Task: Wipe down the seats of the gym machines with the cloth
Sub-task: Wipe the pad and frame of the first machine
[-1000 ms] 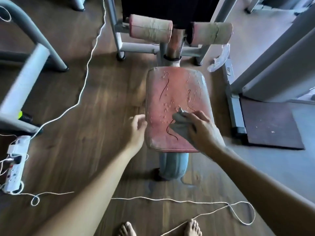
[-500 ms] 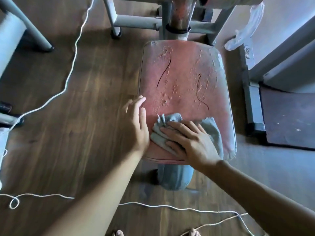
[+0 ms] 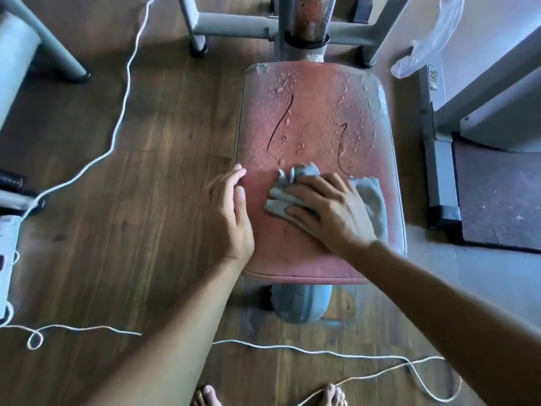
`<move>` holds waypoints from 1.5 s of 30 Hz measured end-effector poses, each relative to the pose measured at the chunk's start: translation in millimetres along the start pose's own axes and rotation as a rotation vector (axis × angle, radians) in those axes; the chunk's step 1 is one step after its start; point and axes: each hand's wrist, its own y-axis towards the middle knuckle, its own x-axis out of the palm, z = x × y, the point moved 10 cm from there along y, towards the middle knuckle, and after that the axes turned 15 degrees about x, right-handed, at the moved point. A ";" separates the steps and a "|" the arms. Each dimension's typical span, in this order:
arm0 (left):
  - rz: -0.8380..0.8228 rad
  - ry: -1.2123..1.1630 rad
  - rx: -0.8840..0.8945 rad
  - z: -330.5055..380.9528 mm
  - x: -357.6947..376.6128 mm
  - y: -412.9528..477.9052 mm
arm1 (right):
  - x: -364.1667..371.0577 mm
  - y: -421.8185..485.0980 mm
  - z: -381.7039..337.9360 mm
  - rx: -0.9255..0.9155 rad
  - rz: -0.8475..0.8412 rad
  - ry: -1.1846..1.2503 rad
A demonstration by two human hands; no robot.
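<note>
A worn red padded seat point(image 3: 316, 112) of a gym machine fills the middle of the head view. Its far half is cracked and dotted with droplets. A crumpled grey cloth point(image 3: 369, 197) lies on the near half of the seat. My right hand point(image 3: 330, 212) presses flat on the cloth, fingers spread over it. My left hand point(image 3: 231, 212) rests on the seat's left edge, fingers together and holding nothing.
The seat's grey post point(image 3: 301, 303) stands on a wooden floor. White cords point(image 3: 126, 83) trail across the floor at left and near my bare feet point(image 3: 205, 397). A power strip point(image 3: 7, 259) lies far left. A machine frame point(image 3: 234, 24) sits behind, a dark mat point(image 3: 497, 194) at right.
My right hand has slid the cloth from the seat's near edge toward its middle. The view has moved closer over the seat. My left hand stays at the left edge.
</note>
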 end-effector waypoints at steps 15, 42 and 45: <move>-0.012 0.041 -0.028 3.2 0.2 0.0 | 6.0 17.4 3.7 0.192 0.065 0.048; -0.118 0.444 -0.065 29.4 33.4 27.0 | -7.9 41.6 82.1 -0.143 -0.104 0.010; -0.131 0.437 -0.104 26.7 33.8 24.9 | -1.7 95.6 96.1 -0.119 -0.077 -0.028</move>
